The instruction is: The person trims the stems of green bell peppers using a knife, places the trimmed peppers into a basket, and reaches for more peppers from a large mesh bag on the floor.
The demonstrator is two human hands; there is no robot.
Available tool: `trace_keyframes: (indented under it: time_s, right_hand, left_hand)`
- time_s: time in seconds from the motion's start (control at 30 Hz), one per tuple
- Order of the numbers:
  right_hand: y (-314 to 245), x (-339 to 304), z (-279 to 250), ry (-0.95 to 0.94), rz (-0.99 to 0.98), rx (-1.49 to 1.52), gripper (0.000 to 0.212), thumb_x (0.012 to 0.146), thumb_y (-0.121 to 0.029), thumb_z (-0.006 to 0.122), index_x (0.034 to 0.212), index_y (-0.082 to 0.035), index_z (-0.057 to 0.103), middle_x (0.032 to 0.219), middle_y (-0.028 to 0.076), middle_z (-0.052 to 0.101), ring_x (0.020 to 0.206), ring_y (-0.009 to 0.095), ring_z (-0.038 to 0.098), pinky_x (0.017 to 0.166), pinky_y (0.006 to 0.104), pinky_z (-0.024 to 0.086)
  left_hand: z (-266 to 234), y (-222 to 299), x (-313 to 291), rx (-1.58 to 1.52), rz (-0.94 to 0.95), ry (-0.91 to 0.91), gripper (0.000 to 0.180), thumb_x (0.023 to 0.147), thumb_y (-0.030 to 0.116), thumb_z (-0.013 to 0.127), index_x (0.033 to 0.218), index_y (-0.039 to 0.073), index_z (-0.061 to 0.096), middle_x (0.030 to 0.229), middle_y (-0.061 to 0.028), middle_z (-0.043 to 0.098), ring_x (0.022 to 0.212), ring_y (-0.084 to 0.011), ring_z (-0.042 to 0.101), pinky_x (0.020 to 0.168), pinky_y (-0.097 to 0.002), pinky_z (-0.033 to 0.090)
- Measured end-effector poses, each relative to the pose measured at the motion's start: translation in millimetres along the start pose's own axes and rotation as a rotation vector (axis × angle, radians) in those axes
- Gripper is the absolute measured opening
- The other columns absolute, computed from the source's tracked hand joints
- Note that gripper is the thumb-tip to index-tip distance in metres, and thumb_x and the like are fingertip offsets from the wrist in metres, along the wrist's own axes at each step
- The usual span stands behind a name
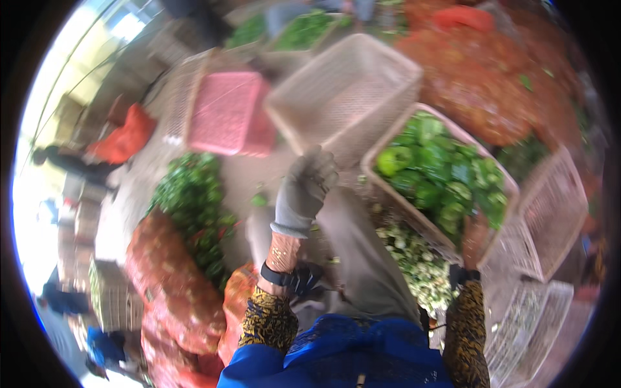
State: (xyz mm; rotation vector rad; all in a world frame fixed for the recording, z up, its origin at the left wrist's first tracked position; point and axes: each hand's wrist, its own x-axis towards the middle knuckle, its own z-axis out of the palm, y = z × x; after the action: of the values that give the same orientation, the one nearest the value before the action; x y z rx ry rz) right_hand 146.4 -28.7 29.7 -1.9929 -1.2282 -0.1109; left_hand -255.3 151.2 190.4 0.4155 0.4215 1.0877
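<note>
OP: Any tips for working a plastic crate (409, 209) of green bell peppers (433, 171), right of centre in the frame? Right hand (475, 236) down at the crate's lowest corner, fingers hidden among peppers, so can't tell if gripping one or just feeling around. Left hand (307, 187), grey-gloved, up mid-frame and well clear of the peppers, fingers loosely bent. Too blurry to say if open or closed on something small.

Reply: Probably best to go in gently from above. Cup each pepper round the shoulders instead of pinching, then lift straight up to avoid scuffing the neighbours. Also mind that dark wristband (464, 276), right by the rim, could snag.

OP: Cool, and the left?

Reply: Would bring it over the crate's left edge, handy for steadying or turning a pepper. Just don't drop good peppers into the pale trimmings (417, 262) just below the crate, lower right of centre. Hard to pick clean, most likely. No rush, better gentle than fast.
</note>
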Motion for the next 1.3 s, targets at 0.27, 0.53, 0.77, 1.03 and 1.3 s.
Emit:
trace_keyframes:
  time_s: [0.27,0.53,0.77,1.03,1.3]
  right_hand:
    - [-9,0,-15,-0.435,0.302,-0.118,0.043,0.098,-0.030,0.050,0.134,-0.008,0.048,0.117,0.020,0.059,0.102,0.030,0.059,0.094,0.0354,0.041]
    - [-5,-32,-36,-0.218,0.348,-0.121,0.043,0.096,-0.034,0.054,0.129,-0.006,0.056,0.077,0.004,0.054,0.058,0.010,0.035,0.051,0.0283,0.033]
    - [-43,-37,-36,-0.263,0.465,-0.252,0.055,0.090,-0.044,0.060,0.121,0.002,0.057,0.101,0.019,0.060,0.082,0.030,0.054,0.073,0.0409,0.045]
    - [-138,-29,5,-0.312,0.391,-0.349,0.048,0.087,-0.042,0.065,0.093,0.006,0.065,0.083,0.020,0.066,0.074,0.030,0.060,0.068,0.0429,0.049]
    - [-140,-27,7,-0.336,0.500,-0.006,0.036,0.096,-0.022,0.053,0.129,-0.006,0.053,0.060,-0.005,0.036,0.040,0.003,0.031,0.037,0.0213,0.023]
  left_hand:
    - [-263,170,-121,-0.122,0.534,-0.031,0.027,0.096,0.022,0.045,0.115,0.006,0.056,0.106,-0.0091,0.060,0.100,-0.0241,0.055,0.093,-0.0375,0.044]
    - [-414,81,-124,-0.447,0.399,1.101,0.029,0.089,0.017,0.045,0.063,0.017,0.032,0.056,0.0005,0.029,0.048,-0.0144,0.029,0.045,-0.0293,0.025]
    - [-488,22,-38,0.035,0.360,1.271,0.011,0.086,0.015,0.060,0.094,0.007,0.061,0.068,-0.0032,0.054,0.056,-0.0112,0.049,0.048,-0.0254,0.038]
    - [-475,7,66,1.627,-0.074,0.927,0.079,0.064,0.022,0.081,0.133,0.010,0.044,0.115,-0.0245,0.055,0.095,-0.0440,0.059,0.085,-0.0460,0.050]
    - [-458,8,49,0.945,0.132,0.821,0.076,0.067,0.015,0.081,0.131,-0.003,0.045,0.116,-0.0151,0.060,0.101,-0.0182,0.060,0.086,-0.0305,0.051]
